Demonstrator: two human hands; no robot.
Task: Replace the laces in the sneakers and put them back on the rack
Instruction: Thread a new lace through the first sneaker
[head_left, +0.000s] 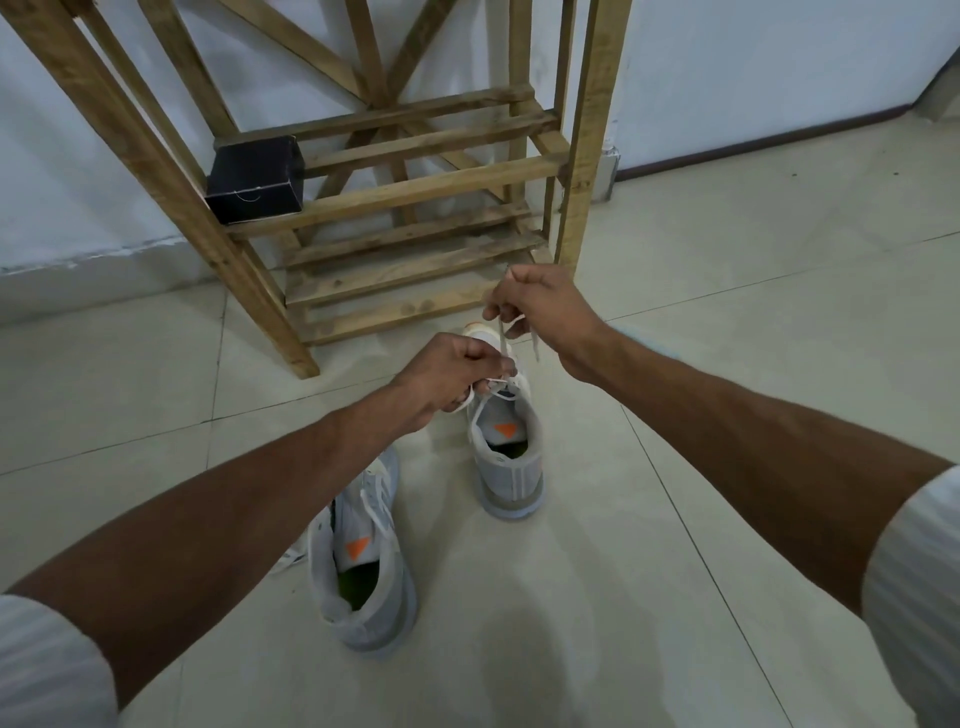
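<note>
Two grey sneakers with orange tongue marks stand on the tiled floor. The far sneaker (506, 457) points toward the wooden rack (415, 192). My left hand (452, 376) pinches a loop of the white lace (503, 338) over its eyelets. Higher up and to the right, my right hand (540, 306) grips the lace and holds it taut above the toe, with one end dangling below the fist. The near sneaker (366, 566) sits below my left forearm, which hides part of it; its laces lie loose.
A black box (257, 179) sits on the rack's middle slatted shelf at the left. The rack's lower shelf (410, 275) holds nothing. White walls stand behind, with a dark skirting strip (753, 145) at the right. Pale floor tiles (727, 312) spread all around.
</note>
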